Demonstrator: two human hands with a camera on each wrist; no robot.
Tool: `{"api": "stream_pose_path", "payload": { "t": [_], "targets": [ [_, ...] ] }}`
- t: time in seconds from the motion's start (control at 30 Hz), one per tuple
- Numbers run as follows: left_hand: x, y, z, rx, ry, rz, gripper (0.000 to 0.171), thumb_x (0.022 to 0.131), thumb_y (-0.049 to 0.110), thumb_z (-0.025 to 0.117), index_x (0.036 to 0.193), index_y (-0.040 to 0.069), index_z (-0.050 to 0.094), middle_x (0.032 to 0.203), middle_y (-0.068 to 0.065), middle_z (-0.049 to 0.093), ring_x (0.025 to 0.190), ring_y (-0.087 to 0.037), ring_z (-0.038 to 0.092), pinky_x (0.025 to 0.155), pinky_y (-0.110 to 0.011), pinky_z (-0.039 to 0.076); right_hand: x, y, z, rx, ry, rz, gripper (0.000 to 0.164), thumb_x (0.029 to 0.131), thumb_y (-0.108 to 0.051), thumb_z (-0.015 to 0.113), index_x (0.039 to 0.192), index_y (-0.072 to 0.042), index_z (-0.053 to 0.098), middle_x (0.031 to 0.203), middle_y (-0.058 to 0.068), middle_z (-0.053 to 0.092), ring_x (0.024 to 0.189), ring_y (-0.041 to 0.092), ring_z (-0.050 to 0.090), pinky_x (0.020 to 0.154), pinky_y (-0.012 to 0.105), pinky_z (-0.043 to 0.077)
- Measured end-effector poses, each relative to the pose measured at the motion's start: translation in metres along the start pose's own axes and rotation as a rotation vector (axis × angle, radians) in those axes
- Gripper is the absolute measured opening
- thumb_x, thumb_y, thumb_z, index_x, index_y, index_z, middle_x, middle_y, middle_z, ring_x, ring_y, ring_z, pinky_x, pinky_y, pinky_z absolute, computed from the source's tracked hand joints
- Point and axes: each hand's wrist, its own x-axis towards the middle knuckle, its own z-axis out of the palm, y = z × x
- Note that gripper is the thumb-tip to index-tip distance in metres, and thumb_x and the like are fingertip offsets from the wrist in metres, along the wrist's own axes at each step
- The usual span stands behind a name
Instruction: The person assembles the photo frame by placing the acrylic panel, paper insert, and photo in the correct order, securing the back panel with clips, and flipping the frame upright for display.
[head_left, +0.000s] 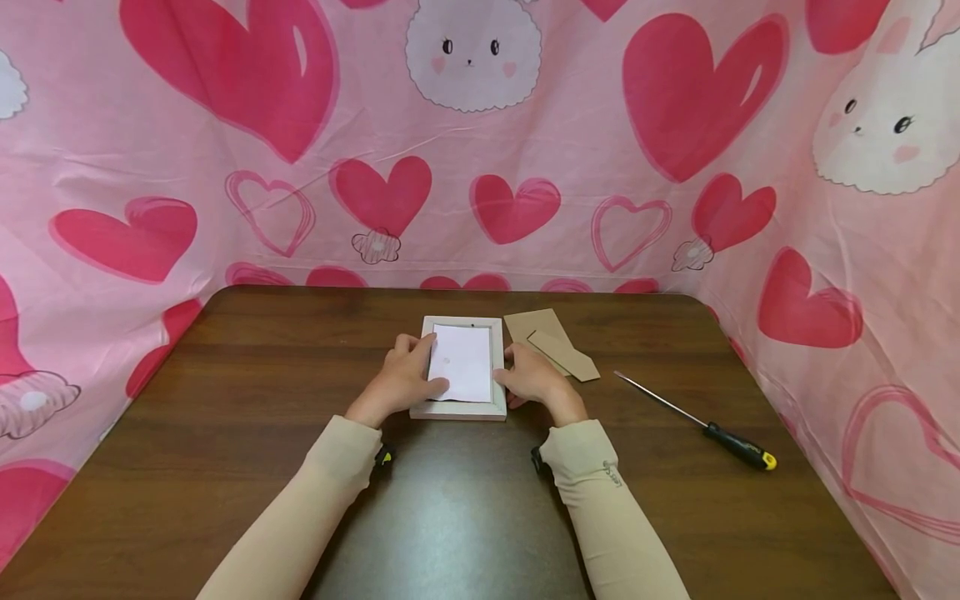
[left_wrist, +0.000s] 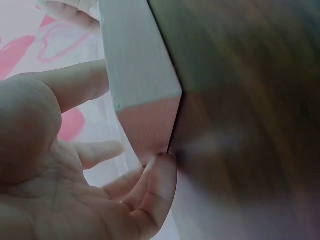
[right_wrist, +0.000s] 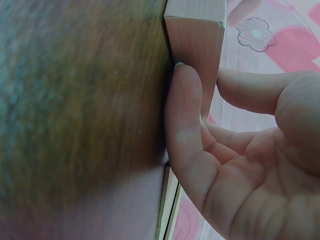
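A white picture frame (head_left: pixel 465 411) lies on the table, with a white sheet of paper (head_left: pixel 467 367) inside its border. My left hand (head_left: pixel 397 377) grips the left side, its thumb over the paper's lower left corner. On the opposite side, my right hand (head_left: pixel 536 379) holds the border with the thumb on top and fingers along the outer edge. The left wrist view shows the little finger low against the side of the frame (left_wrist: pixel 142 65). In the right wrist view, a curled finger presses the side of the frame (right_wrist: pixel 195 45) near the table.
Right of the frame lies a brown backing board (head_left: pixel 528 321) with a stand leg (head_left: pixel 573 354) on it. Farther right is a screwdriver (head_left: pixel 738 446) with a black and yellow handle. Pink heart-patterned cloth (head_left: pixel 517 125) hangs around the wooden table (head_left: pixel 300 350).
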Motion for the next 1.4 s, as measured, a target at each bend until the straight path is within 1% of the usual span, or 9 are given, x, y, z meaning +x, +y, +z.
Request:
{"api": "stream_pose_path", "payload": {
  "t": [0.07, 0.2, 0.4, 0.77, 0.97, 1.4],
  "targets": [
    [0.0006, 0.0019, 0.0016, 0.012, 0.005, -0.016, 0.087, 0.081, 0.031, 0.074, 0.15, 0.012, 0.025, 0.129, -0.016, 0.03, 0.115, -0.033, 0.034, 0.089, -0.052, 0.044, 0.0001, 0.0001, 0.0002, 0.002, 0.002, 0.0, 0.046, 0.094, -0.02, 0.06, 0.13, 0.003, 0.042, 0.09, 0.014, 0.058, 0.062, 0.022, 0.063, 0.057, 0.032, 0.054],
    [0.0012, 0.0052, 0.003, 0.026, 0.016, -0.026, 0.088, 0.08, 0.03, 0.076, 0.15, 0.011, 0.025, 0.127, -0.017, 0.03, 0.114, -0.033, 0.033, 0.087, -0.05, 0.043, 0.0005, -0.0001, 0.0004, 0.01, 0.003, -0.002, 0.045, 0.094, -0.019, 0.06, 0.128, 0.003, 0.043, 0.089, 0.015, 0.058, 0.061, 0.022, 0.063, 0.056, 0.033, 0.054],
    [0.0004, 0.0089, 0.0025, 0.019, 0.016, -0.042, 0.089, 0.079, 0.03, 0.077, 0.15, 0.013, 0.026, 0.128, -0.016, 0.03, 0.114, -0.032, 0.033, 0.087, -0.049, 0.044, 0.0004, -0.0008, 0.0, 0.014, 0.003, -0.001, 0.044, 0.094, -0.019, 0.061, 0.127, 0.003, 0.043, 0.089, 0.014, 0.058, 0.061, 0.021, 0.063, 0.056, 0.033, 0.054],
    [0.0001, 0.0084, 0.0025, 0.015, 0.019, -0.037, 0.088, 0.079, 0.03, 0.077, 0.15, 0.013, 0.027, 0.126, -0.015, 0.03, 0.112, -0.031, 0.033, 0.086, -0.048, 0.044, -0.0001, -0.0008, 0.0, 0.018, 0.004, -0.003, 0.043, 0.094, -0.018, 0.059, 0.128, 0.004, 0.043, 0.089, 0.015, 0.058, 0.061, 0.021, 0.063, 0.056, 0.033, 0.054],
    [-0.0002, 0.0094, 0.0024, 0.01, 0.017, -0.046, 0.087, 0.079, 0.031, 0.077, 0.149, 0.014, 0.028, 0.126, -0.015, 0.03, 0.112, -0.031, 0.033, 0.086, -0.048, 0.045, 0.0001, -0.0008, 0.0003, 0.016, 0.006, -0.005, 0.043, 0.094, -0.018, 0.06, 0.127, 0.004, 0.044, 0.088, 0.015, 0.059, 0.061, 0.021, 0.063, 0.057, 0.033, 0.054],
    [-0.0005, 0.0088, 0.0015, 0.009, 0.006, -0.048, 0.087, 0.081, 0.031, 0.076, 0.15, 0.014, 0.027, 0.128, -0.016, 0.029, 0.113, -0.031, 0.032, 0.087, -0.049, 0.045, 0.0006, -0.0002, 0.0002, 0.017, 0.005, -0.01, 0.043, 0.094, -0.018, 0.059, 0.127, 0.004, 0.043, 0.089, 0.015, 0.059, 0.061, 0.022, 0.063, 0.056, 0.033, 0.054]
  ]
}}
